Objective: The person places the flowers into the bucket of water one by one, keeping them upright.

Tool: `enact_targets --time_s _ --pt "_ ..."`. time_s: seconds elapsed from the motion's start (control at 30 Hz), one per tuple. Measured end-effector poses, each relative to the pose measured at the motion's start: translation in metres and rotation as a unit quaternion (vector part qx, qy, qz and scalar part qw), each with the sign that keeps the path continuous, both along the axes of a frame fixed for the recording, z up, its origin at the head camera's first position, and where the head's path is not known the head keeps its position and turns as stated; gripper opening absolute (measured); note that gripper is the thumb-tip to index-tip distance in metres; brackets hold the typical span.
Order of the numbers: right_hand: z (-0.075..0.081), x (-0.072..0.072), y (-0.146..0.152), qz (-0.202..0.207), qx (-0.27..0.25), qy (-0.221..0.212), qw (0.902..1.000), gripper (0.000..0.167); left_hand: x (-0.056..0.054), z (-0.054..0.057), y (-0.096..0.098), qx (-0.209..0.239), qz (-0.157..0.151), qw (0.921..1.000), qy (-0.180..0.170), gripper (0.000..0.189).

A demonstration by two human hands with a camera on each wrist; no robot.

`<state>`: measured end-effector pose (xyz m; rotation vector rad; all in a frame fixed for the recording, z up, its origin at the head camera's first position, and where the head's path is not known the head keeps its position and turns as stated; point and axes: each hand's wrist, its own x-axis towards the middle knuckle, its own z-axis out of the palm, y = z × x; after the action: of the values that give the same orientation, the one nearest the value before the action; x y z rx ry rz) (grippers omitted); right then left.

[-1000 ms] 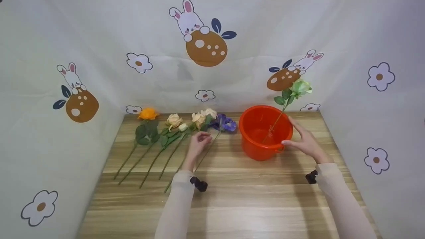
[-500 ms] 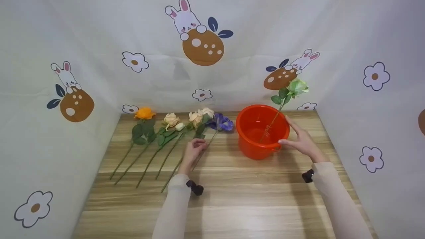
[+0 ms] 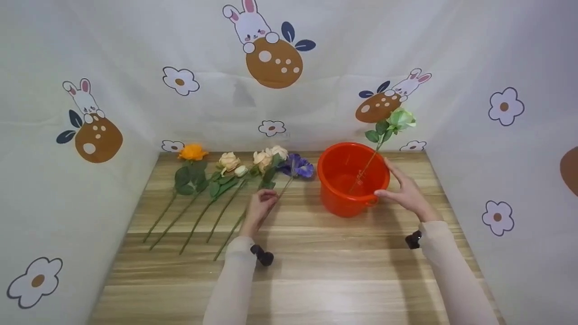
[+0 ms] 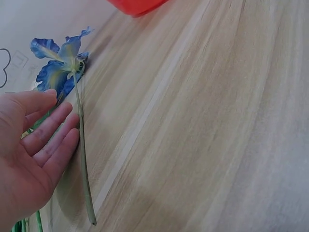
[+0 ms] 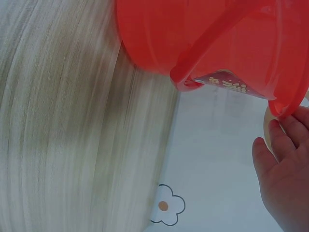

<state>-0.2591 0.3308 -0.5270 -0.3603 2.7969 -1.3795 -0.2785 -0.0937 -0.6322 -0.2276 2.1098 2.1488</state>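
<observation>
My left hand [image 3: 259, 208] is beside the stem of a purple-blue iris [image 3: 298, 166] lying on the table. In the left wrist view its loosely bent fingers [image 4: 48, 140] are next to that stem, below the blue petals [image 4: 53, 72], with nothing gripped. My right hand [image 3: 408, 194] touches the right side of the red bucket [image 3: 341, 203], thumb and fingers spread along the rim. From the right wrist, its fingertips [image 5: 289, 128] meet the rim by the bucket's handle [image 5: 217, 41]. One pale green rose [image 3: 401, 118] leans in the bucket, its bloom above the rim.
Left of the iris lie several stemmed flowers: an orange bloom [image 3: 193, 152], a cream rose [image 3: 229, 162] and other pale roses [image 3: 263, 160]. They rest on the wood-patterned table [image 3: 316, 280]. A printed cloth [image 3: 316, 104] rises behind and at both sides.
My left hand has lowered from by the cream roses toward the iris stem. The right hand stays at the bucket rim. The whole head view has shifted slightly.
</observation>
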Motion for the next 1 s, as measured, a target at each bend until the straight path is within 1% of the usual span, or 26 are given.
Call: enact_targets --time_s 0.1,0.2,0.3,0.43,0.53,0.67,0.93,1.0 --pt "0.001 0.0 0.0 -0.001 0.001 0.0 1.0 0.097 0.001 0.0 0.001 -0.02 -0.002 0.9998 0.005 0.025" --pt "0.005 0.002 -0.003 -0.001 0.001 0.0 1.0 0.096 0.002 -0.001 0.001 -0.025 -0.007 0.9996 0.009 0.027" --pt "0.015 0.008 -0.009 0.001 -0.001 0.001 1.0 0.094 0.001 -0.003 0.001 -0.025 -0.012 0.9995 0.016 0.029" --pt "0.028 0.015 -0.016 0.003 0.007 -0.001 1.0 0.094 -0.001 -0.006 0.001 -0.058 -0.012 0.9981 0.017 0.028" --pt "0.033 0.018 -0.018 0.002 0.009 -0.008 0.9999 0.093 -0.002 -0.007 0.001 -0.098 -0.014 0.9949 0.016 0.027" --pt "0.037 0.019 -0.02 0.004 0.003 -0.014 0.9999 0.092 -0.004 -0.007 0.002 -0.149 -0.017 0.9885 0.022 0.027" --pt "0.037 0.019 -0.019 0.006 0.004 -0.009 0.9999 0.092 -0.007 -0.005 0.006 -0.201 -0.024 0.9787 0.032 0.022" --pt "0.037 0.019 -0.018 0.007 0.007 -0.006 0.9999 0.092 -0.008 -0.005 0.008 -0.209 -0.025 0.9771 0.027 0.021"
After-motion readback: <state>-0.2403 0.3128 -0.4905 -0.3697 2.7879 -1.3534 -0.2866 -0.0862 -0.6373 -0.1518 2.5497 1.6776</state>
